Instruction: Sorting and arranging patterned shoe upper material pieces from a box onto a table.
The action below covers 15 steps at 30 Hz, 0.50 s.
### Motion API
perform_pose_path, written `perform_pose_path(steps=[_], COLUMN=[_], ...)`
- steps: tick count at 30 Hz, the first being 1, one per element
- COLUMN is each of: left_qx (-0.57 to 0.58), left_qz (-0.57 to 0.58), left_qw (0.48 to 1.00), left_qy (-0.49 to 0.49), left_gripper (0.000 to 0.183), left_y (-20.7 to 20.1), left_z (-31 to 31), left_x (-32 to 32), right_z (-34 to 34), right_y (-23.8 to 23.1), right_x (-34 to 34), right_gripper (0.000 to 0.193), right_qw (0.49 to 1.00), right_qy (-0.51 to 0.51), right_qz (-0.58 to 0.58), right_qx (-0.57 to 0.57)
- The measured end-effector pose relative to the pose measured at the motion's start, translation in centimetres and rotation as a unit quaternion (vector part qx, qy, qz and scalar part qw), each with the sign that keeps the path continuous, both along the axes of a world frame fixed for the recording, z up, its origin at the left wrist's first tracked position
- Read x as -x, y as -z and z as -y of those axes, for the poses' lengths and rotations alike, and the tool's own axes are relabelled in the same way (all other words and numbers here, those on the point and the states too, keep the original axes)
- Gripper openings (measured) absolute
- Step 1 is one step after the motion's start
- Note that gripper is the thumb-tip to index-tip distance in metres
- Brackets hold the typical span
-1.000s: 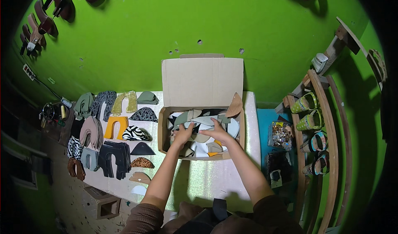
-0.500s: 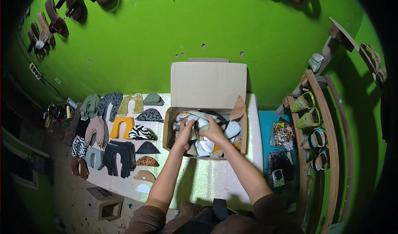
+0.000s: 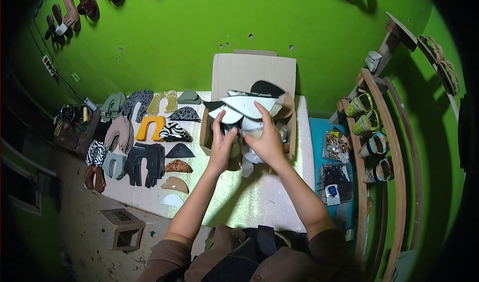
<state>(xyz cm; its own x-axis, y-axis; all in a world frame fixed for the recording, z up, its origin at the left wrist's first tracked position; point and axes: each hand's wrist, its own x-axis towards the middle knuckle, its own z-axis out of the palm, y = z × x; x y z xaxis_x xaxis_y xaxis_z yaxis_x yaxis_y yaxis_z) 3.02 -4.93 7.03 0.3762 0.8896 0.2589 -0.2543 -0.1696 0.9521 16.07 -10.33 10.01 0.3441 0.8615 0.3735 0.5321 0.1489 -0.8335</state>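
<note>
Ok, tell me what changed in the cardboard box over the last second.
Both hands, left hand and right hand, which were flat among the cut pieces low in the cardboard box, closed on a stack of pale cut pieces and lifted it up. The box and the rows of cut pieces on the table stayed put.

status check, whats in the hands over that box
Left hand and right hand both clamped on a stack of cut pieces, raised above the cardboard box. Sorted cut-outs lie apart at left. Nothing in the way.
</note>
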Motion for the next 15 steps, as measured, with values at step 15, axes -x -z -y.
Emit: perform_pose_path(steps=[15], left_qx=[0.06], left_qz=[-0.132], left_qw=[0.988], left_qy=[-0.059], left_gripper=[0.071], left_y=[14.4], left_z=[13.9], left_x=[9.9], right_z=[11.4], right_y=[11.0], right_x=[6.0], right_gripper=[0.074], right_qw=[0.934], right_qy=[-0.176], right_qz=[0.3], right_qx=[0.081])
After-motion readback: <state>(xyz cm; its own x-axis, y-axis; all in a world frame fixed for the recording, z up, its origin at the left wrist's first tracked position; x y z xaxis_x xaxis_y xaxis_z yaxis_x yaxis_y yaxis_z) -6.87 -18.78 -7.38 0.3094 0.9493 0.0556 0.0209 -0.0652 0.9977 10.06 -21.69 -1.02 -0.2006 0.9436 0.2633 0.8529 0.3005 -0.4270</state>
